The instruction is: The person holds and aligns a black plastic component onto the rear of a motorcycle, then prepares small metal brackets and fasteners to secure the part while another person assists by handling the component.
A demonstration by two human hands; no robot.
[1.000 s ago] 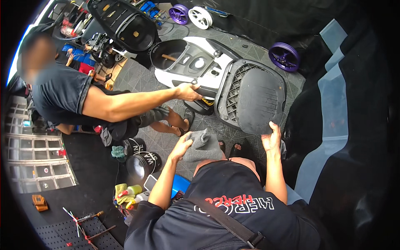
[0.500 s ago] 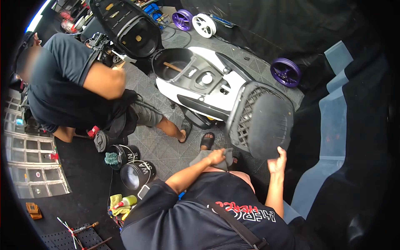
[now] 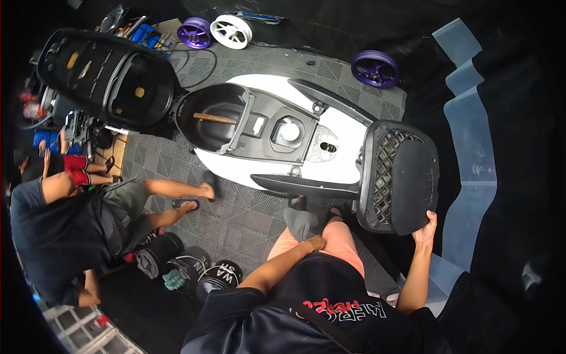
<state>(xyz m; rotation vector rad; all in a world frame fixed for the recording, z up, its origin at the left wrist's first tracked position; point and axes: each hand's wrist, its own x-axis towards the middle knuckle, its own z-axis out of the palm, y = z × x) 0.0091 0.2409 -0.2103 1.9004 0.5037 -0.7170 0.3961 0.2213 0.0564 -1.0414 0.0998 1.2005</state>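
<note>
A white scooter (image 3: 348, 168) stands before me, its black seat (image 3: 112, 76) tipped up at the left and the storage bay open. In the bay lies a wooden-handled stick (image 3: 215, 118). A black rear rack with a latticed panel (image 3: 392, 171) and smooth pad (image 3: 417, 186) extends from its tail. My right hand (image 3: 425, 230) is closed round the pad's near edge, its fingers partly hidden beneath. Close to my lap, my left hand (image 3: 313, 243) is closed on a grey cloth (image 3: 301, 222) that hangs over my thigh.
A co-worker in a dark shirt (image 3: 65, 218) is at the left; another person in red shorts (image 3: 78, 171) is behind. Black buckets (image 3: 227, 271) stand near my left arm. Purple wheels (image 3: 375, 69) and a white wheel (image 3: 231, 31) lie beyond the scooter. Clear sheeting (image 3: 471, 135) runs along the right.
My view has shifted, and the scooter sits more squarely before me. My left hand has drawn closer to my lap with the cloth. The right hand stays on the pad. The co-worker has turned and moved back.
</note>
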